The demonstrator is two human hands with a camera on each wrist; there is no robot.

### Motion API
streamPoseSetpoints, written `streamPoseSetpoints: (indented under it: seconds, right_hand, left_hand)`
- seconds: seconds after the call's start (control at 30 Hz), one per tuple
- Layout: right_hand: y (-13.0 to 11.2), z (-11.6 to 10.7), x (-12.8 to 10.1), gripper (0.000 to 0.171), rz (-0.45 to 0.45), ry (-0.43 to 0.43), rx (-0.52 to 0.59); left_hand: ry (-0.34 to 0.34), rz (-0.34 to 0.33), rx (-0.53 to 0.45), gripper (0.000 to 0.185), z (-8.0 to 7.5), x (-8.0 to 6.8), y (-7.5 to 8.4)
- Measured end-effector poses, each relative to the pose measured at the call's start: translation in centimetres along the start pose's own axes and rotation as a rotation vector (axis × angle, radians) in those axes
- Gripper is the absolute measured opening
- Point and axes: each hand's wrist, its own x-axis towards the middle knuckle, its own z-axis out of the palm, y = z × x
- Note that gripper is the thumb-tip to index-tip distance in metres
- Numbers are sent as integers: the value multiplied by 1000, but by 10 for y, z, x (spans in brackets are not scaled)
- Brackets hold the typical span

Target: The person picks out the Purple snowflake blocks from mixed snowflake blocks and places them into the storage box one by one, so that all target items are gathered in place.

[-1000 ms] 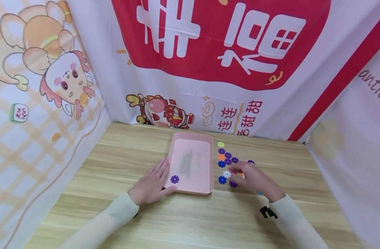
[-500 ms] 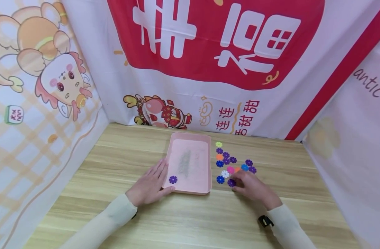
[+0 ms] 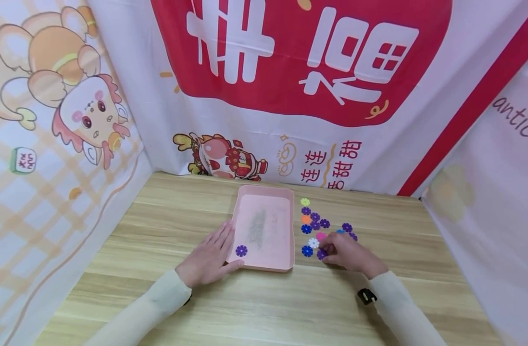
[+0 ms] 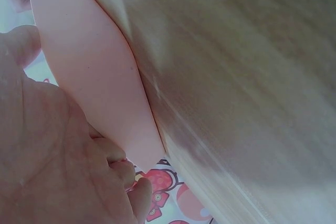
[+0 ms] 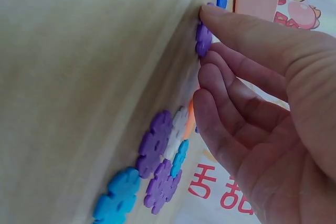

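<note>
Fingertip contact only from the right hand (image 3: 348,254): its grip is loose, fingers nearly straight, index tip pressing a purple flower disc (image 3: 321,254) flat on the counter (image 3: 264,307), nothing pinched that I can see. That disc lies at the near-left edge of the scattered disc cluster (image 3: 318,223), just right of the pink tray (image 3: 290,230), so the tray is a short way to the left of the fingertips. Left hand (image 3: 209,257), flat and relaxed, rests against the tray's left wall, thumb along its near corner, holding nothing; one purple disc in the tray (image 3: 241,250) sits just beside it. From the right wrist, the thumb is out of sight, and the hand covers several discs behind it.
</note>
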Motion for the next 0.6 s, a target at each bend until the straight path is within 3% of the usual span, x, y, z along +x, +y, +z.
streamPoseSetpoints:
  seconds: [0.17, 0.4, 0.6]
  right_hand:
    - [2, -5, 5, 24, 11, -26, 2]
    - [3, -14, 12, 15, -63, -87, 9]
    - [-11, -35, 22, 11, -73, -160, -40]
  left_hand:
    - [-3, 6, 12, 97, 1, 1, -1]
    - [-31, -1, 19, 95, -7, 0, 3]
    - [0, 9, -17, 93, -3, -1, 2]
